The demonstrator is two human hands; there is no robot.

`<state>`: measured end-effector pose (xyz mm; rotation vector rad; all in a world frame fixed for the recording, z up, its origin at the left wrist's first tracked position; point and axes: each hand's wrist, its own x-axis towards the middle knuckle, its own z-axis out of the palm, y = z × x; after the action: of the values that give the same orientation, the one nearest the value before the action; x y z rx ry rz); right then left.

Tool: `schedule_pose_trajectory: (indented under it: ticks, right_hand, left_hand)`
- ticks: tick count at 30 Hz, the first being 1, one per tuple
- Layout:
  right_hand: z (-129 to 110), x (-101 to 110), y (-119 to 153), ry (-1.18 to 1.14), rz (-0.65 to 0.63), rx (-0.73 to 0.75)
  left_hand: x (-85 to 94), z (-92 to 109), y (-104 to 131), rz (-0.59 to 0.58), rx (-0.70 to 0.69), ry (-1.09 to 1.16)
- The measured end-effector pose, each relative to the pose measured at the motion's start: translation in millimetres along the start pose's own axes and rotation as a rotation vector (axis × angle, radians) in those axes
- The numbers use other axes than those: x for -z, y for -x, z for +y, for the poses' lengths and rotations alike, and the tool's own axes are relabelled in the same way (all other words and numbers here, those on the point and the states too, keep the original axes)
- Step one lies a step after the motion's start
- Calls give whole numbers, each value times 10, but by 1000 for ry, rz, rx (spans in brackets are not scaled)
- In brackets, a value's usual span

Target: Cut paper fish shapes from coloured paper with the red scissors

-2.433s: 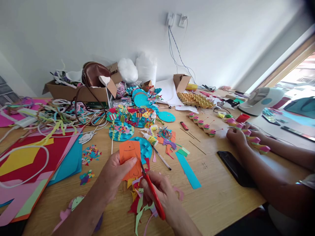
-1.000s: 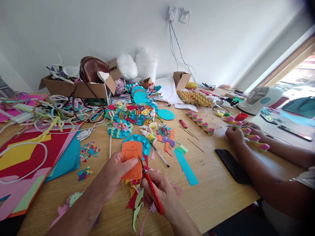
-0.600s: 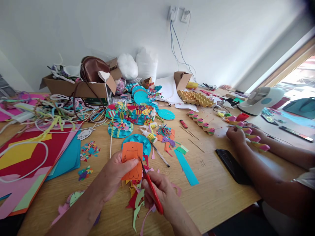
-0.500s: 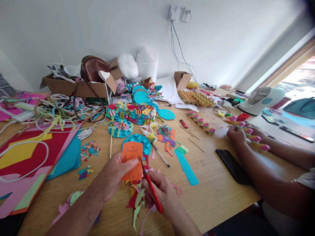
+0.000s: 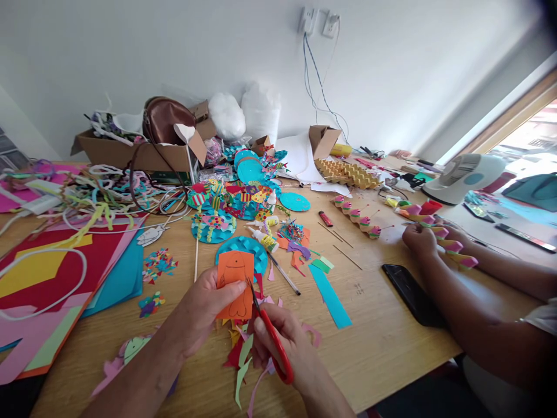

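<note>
My left hand [image 5: 209,305] pinches a small orange sheet of paper [image 5: 235,267] by its left side, thumb on top. Black outlines are drawn on the sheet, like a fish shape. My right hand [image 5: 282,337] is closed on red-handled scissors [image 5: 274,342], whose blade tips touch the sheet's right edge. Under both hands lie paper scraps [image 5: 244,354] in green, red, yellow and pink. Just beyond the sheet is a blue textured disc [image 5: 256,252], partly hidden by it. A pen [image 5: 285,273] and a glue bottle [image 5: 265,239] lie close by.
Coloured paper sheets [image 5: 104,290] are stacked at left, below tangled cords [image 5: 100,191]. A co-worker's hands [image 5: 420,241] hold a painted egg-carton strip [image 5: 452,247] at right, near a black phone [image 5: 411,293]. A blue paper strip [image 5: 331,296] and thin sticks [image 5: 347,256] lie between.
The scissors' handles have spread slightly apart in my right hand. The orange sheet has shifted a touch to the right. The co-worker's hands stay nearly still.
</note>
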<state>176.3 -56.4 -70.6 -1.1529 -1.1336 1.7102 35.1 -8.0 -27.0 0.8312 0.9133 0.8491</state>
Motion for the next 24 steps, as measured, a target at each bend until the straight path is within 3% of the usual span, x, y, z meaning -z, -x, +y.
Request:
schedule_pose_trajectory:
  ticks: [24]
  right_hand:
    - [-2, 19, 1, 81, 45, -9]
  left_hand:
    - [29, -37, 3, 8, 2, -17]
